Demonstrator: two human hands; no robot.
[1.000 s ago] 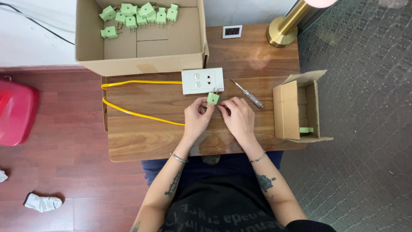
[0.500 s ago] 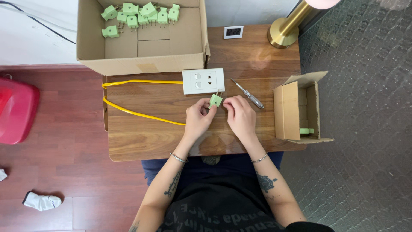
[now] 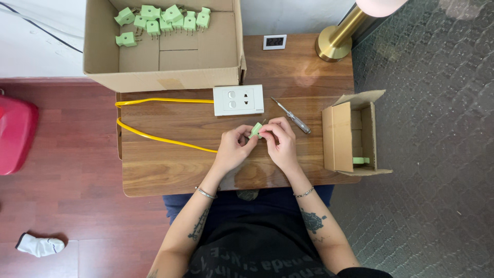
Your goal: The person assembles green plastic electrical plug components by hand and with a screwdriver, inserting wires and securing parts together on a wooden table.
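A small green plug (image 3: pixel 256 129) is pinched between my left hand (image 3: pixel 233 149) and my right hand (image 3: pixel 280 142), just above the wooden table (image 3: pixel 170 159). The fingertips of both hands meet on it. A yellow cable (image 3: pixel 154 135) runs from under my left hand across the table to a white socket plate (image 3: pixel 238 100). A screwdriver (image 3: pixel 292 116) lies just beyond my right hand.
A large cardboard box (image 3: pixel 162 49) at the back holds several green plugs (image 3: pixel 159 20). A small open carton (image 3: pixel 349 136) on its side at the right holds another green piece (image 3: pixel 362 160). A brass lamp base (image 3: pixel 334 44) and a small white device (image 3: pixel 274 41) stand at the back.
Both hands have shifted slightly toward me and to the right with the green plug, turning it between the fingers.
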